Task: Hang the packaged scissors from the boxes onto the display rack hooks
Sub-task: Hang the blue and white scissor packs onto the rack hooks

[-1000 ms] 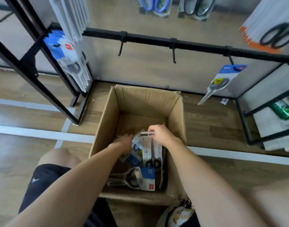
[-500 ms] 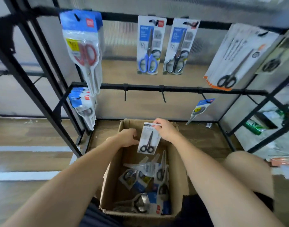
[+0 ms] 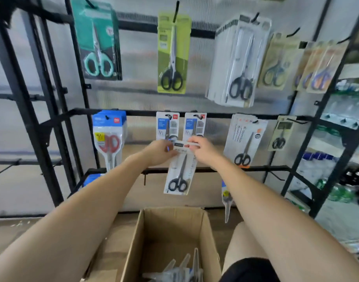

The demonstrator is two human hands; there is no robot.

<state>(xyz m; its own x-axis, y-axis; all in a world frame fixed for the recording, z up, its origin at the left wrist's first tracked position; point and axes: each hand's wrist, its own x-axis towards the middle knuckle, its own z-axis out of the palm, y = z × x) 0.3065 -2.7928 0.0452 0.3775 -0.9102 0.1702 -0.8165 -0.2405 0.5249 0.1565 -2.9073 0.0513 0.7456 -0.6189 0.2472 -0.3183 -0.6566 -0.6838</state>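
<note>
A white card pack of black-handled scissors (image 3: 179, 174) hangs from both my hands in front of the rack's middle rail (image 3: 134, 112). My left hand (image 3: 160, 152) pinches its top left corner and my right hand (image 3: 203, 150) pinches its top right. Right behind the pack's top hang two blue-labelled scissor packs (image 3: 167, 127) on their hooks. The open cardboard box (image 3: 170, 226) stands on the floor below, with several more packs (image 3: 180, 269) inside.
The black rack carries red-handled scissors (image 3: 109, 137) at the left, teal (image 3: 97, 41), green (image 3: 173, 51) and white packs (image 3: 238, 62) above, and an orange-trimmed stack (image 3: 244, 139) at the right. Bare hooks stick out of the lower rail (image 3: 215, 169). My knee (image 3: 245, 241) is beside the box.
Both hands lifted the scissor pack out of the box up to the middle rail. My view tilted up from the box to the rack.
</note>
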